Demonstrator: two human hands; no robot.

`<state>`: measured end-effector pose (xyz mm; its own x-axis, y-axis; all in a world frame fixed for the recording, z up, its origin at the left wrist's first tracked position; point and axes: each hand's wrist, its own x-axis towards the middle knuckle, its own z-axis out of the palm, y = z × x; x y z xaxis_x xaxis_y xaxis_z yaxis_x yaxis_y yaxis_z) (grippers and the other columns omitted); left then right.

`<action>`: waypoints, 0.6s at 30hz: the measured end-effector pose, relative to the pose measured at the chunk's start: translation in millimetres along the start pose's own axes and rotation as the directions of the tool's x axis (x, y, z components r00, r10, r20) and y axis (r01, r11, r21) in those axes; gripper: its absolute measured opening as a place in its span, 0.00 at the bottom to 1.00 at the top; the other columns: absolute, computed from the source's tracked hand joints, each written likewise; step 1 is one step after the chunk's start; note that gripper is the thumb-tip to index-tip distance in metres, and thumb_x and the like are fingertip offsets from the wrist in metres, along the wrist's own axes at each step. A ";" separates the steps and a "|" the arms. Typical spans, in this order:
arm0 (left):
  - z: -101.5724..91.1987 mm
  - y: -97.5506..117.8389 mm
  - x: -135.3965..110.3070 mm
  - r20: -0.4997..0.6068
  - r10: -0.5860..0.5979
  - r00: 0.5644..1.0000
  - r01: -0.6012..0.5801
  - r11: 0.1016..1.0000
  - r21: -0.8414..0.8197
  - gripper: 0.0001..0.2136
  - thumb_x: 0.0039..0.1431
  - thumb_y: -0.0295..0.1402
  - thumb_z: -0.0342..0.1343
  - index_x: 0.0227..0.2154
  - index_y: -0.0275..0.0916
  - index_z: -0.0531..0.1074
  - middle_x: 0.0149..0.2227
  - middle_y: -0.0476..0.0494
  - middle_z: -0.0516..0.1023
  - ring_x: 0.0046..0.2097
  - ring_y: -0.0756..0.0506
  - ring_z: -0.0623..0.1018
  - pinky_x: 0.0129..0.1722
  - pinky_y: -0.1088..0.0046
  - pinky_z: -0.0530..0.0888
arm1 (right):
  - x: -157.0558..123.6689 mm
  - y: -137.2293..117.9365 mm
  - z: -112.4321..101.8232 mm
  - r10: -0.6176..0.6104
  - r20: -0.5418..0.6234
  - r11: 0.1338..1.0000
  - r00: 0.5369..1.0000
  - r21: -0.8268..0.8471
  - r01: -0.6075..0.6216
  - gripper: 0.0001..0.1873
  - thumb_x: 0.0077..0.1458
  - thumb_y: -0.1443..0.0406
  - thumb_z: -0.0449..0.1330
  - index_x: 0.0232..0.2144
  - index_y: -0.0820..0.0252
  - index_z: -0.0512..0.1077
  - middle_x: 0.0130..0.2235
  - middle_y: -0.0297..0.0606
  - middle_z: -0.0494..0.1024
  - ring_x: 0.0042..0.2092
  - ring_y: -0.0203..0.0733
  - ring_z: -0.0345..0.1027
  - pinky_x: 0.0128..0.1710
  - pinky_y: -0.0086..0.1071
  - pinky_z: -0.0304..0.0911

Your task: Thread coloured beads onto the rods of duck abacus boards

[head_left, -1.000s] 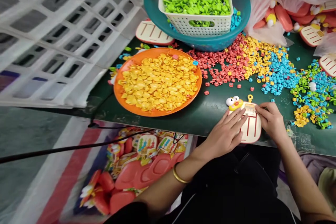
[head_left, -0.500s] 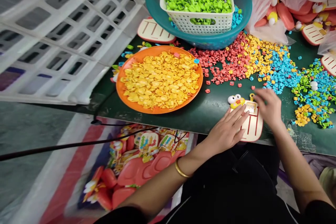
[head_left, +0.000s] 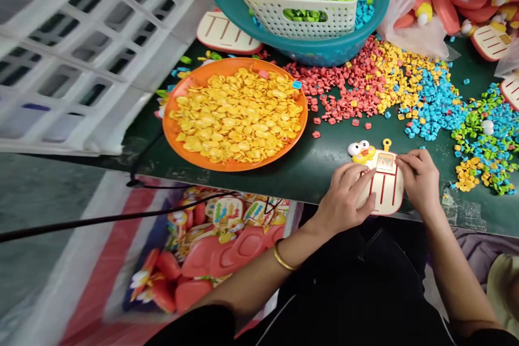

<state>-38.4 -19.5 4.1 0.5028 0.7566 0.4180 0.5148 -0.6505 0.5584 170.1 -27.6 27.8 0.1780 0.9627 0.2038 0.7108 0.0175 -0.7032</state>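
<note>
A cream toy board [head_left: 387,194] with a red rim and red slots lies at the table's near edge. On its top left sits a yellow duck head [head_left: 362,152] with bulging white eyes; a small yellow loop [head_left: 387,144] sticks up from its top. My left hand [head_left: 346,194] grips the board's left side, fingers bent over its face towards a small picture panel [head_left: 386,162]. My right hand [head_left: 421,181] is closed at the upper right edge, its fingertips against the board beside the panel. Whatever lies under those fingertips is hidden.
An orange plate [head_left: 174,143] of yellow pieces stands left. Behind are a teal basin [head_left: 377,21] and a white basket [head_left: 259,13] of green pieces. Loose red pieces [head_left: 336,86] and blue pieces [head_left: 436,102] lie beyond the board. A white crate [head_left: 133,92] leans far left.
My right hand has come down from the loop to the board's upper right edge. My left hand's fingers, flat before, are now bent. The view has shifted slightly.
</note>
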 end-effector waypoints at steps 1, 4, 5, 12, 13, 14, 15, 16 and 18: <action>1.1 1.2 -0.5 -0.013 -0.023 1.000 0.023 1.000 0.020 0.20 0.64 0.34 0.52 0.56 0.33 0.68 0.52 0.32 0.71 0.56 0.35 0.68 0.58 0.53 0.70 | -3.1 -0.2 1.3 -0.047 0.010 0.999 0.999 -0.019 0.048 0.11 0.62 0.65 0.56 0.36 0.56 0.79 0.36 0.39 0.73 0.39 0.41 0.70 0.39 0.35 0.69; 4.0 3.3 -1.2 -0.006 -0.078 0.997 0.079 0.996 0.038 0.21 0.65 0.36 0.51 0.57 0.31 0.66 0.54 0.31 0.70 0.56 0.35 0.67 0.58 0.52 0.69 | -15.2 -2.8 3.3 -0.173 0.094 0.983 0.980 -0.048 0.178 0.13 0.64 0.67 0.53 0.39 0.56 0.79 0.38 0.41 0.74 0.41 0.42 0.70 0.42 0.36 0.68; 4.9 3.3 -1.4 0.002 -0.088 0.996 0.088 0.996 0.035 0.21 0.65 0.38 0.50 0.57 0.31 0.65 0.55 0.30 0.69 0.56 0.35 0.67 0.58 0.52 0.68 | -19.5 -5.0 4.6 -0.198 0.098 0.977 0.975 -0.056 0.204 0.13 0.64 0.67 0.53 0.40 0.55 0.78 0.39 0.41 0.74 0.41 0.42 0.70 0.42 0.36 0.68; 9.7 2.7 -3.4 -0.096 -0.119 0.988 0.122 0.992 0.018 0.15 0.64 0.39 0.53 0.48 0.36 0.65 0.47 0.34 0.71 0.51 0.37 0.70 0.52 0.55 0.70 | -15.9 -32.7 30.5 -0.130 0.115 0.978 0.985 0.176 0.108 0.13 0.62 0.68 0.52 0.39 0.53 0.77 0.39 0.40 0.78 0.42 0.43 0.73 0.44 0.37 0.71; 9.9 3.3 -3.6 -0.110 -0.125 0.986 0.127 0.992 0.017 0.14 0.63 0.39 0.53 0.47 0.37 0.64 0.46 0.35 0.71 0.50 0.38 0.70 0.51 0.55 0.71 | -13.0 -35.2 33.0 -0.089 0.120 0.968 0.989 0.245 0.057 0.12 0.62 0.68 0.52 0.38 0.54 0.76 0.39 0.40 0.78 0.41 0.42 0.73 0.42 0.37 0.72; 9.9 4.0 -3.7 -0.123 -0.125 0.984 0.128 0.992 0.015 0.13 0.62 0.39 0.54 0.45 0.37 0.64 0.45 0.35 0.71 0.49 0.38 0.70 0.50 0.56 0.71 | -10.9 -36.8 34.3 -0.037 0.113 0.955 0.993 0.297 0.002 0.11 0.62 0.67 0.52 0.38 0.55 0.75 0.39 0.39 0.77 0.38 0.41 0.74 0.40 0.36 0.73; 9.7 4.8 -3.8 -0.135 -0.124 0.983 0.127 0.992 0.013 0.12 0.62 0.39 0.55 0.42 0.38 0.64 0.44 0.36 0.70 0.48 0.38 0.70 0.49 0.56 0.71 | -10.0 -37.7 34.5 0.008 0.104 0.945 0.995 0.324 -0.042 0.12 0.61 0.68 0.51 0.38 0.55 0.74 0.38 0.39 0.77 0.36 0.40 0.74 0.39 0.35 0.73; 9.6 5.5 -3.7 -0.145 -0.121 0.982 0.124 0.992 0.010 0.11 0.62 0.39 0.55 0.40 0.39 0.64 0.42 0.37 0.70 0.47 0.39 0.70 0.48 0.57 0.72 | -9.9 -37.9 33.7 0.031 0.105 0.943 0.994 0.325 -0.064 0.12 0.61 0.69 0.50 0.38 0.56 0.74 0.38 0.39 0.76 0.35 0.39 0.73 0.38 0.34 0.73; 9.2 6.4 -3.5 -0.154 -0.114 0.981 0.116 0.993 0.003 0.09 0.62 0.38 0.56 0.35 0.40 0.63 0.38 0.40 0.70 0.45 0.39 0.70 0.47 0.58 0.72 | -9.7 -37.2 30.8 -0.005 0.139 0.961 0.990 0.274 -0.033 0.14 0.58 0.71 0.50 0.37 0.56 0.74 0.38 0.39 0.77 0.36 0.39 0.73 0.39 0.34 0.72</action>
<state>-30.5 -26.9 -0.3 0.3280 0.8269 0.4567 0.5720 -0.5586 0.6006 121.0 -29.3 31.0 0.0775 0.9908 0.1107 0.4908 0.0588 -0.8693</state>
